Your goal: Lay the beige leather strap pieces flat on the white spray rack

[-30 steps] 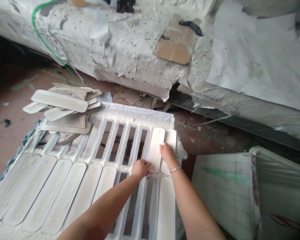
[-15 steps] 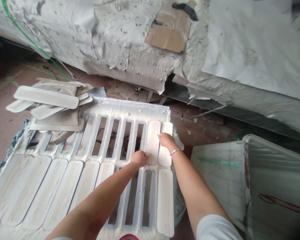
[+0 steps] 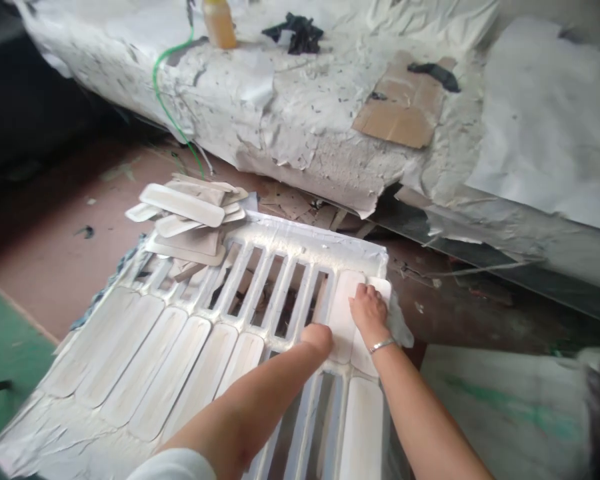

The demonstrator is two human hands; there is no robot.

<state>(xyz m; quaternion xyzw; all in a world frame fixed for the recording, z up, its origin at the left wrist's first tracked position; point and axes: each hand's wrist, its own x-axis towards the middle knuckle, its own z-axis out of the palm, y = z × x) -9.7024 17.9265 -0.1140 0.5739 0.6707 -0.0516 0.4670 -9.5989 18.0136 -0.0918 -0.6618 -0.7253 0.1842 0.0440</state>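
Observation:
My right hand [image 3: 369,310], with a bracelet at the wrist, rests on the two pale rounded panels at the right end of the frame's upper row, fingers bent and pressed together. The left of these panels [image 3: 344,320] lies beside the other panel [image 3: 380,288]. At the left panel's lower left edge is my left hand [image 3: 319,339], its fingers curled and mostly hidden. The white slotted frame [image 3: 310,243] has open slots left of the hands. A row of panels [image 3: 145,360] covers its lower left slots.
A loose pile of panels [image 3: 183,203] sits on the frame's upper left corner. Behind is a paper-covered surface [image 3: 300,113] with cardboard [image 3: 405,110], black scraps [image 3: 297,33], a yellowish bottle [image 3: 220,25] and a green cord [image 3: 160,93]. A pale box [image 3: 500,400] stands at right.
The view has shifted, so the frame appears lower and further right. My right hand has turned from the seam between the two panels to lie over their upper part. My left hand stays by the left panel.

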